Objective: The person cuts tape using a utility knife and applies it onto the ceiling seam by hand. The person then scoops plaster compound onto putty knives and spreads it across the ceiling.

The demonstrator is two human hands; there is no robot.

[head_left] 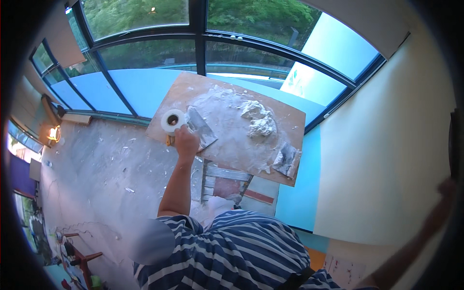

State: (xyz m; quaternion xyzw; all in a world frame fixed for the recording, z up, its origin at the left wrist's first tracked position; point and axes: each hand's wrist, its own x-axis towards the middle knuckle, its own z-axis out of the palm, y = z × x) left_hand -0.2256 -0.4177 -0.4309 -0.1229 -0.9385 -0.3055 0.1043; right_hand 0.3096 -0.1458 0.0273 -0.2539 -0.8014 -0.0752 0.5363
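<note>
Because my left hand (186,139) has its fingers drawn in on the lower right rim of a white roll (164,122), I take that grip as nearly closed, with the roll in it; the underside of the hold is hidden from me. The roll is over the near left edge of the table (169,99), and I cannot tell whether it bears on the surface. My reading is that the step in hand is handling the roll, either lifting it or setting it down. Moving it calls for a steady pinch and a path clear of the smeared broad blade (203,129) just right of the fingers. Farther right, a white heap of paste (260,120) sits on the table, and a second caked blade (287,160) lies by the right corner. My right hand (447,187) is far out at the right rim, blurred, near a dark upright object (454,145); I cannot tell how open it is or whether it holds anything. Beyond the table stand the dark-framed windows (197,38).
</note>
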